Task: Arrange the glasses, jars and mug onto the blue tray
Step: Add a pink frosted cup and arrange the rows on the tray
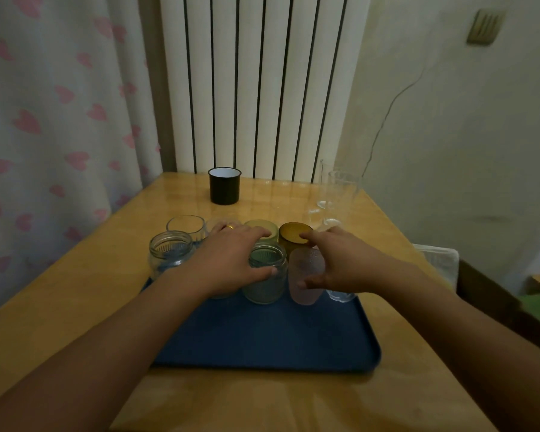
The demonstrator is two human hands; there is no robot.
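My left hand (231, 260) grips a jar (266, 275), right hand (337, 263) pinches the frosted glass (306, 282); two jars visible, one mug (224, 186) on the worktop (75, 307).

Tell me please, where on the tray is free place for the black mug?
The near half of the blue tray is bare, from its near rim up to the green-tinted jar and frosted glass. The far end is crowded with glasses and both hands. The black mug stands on bare table.
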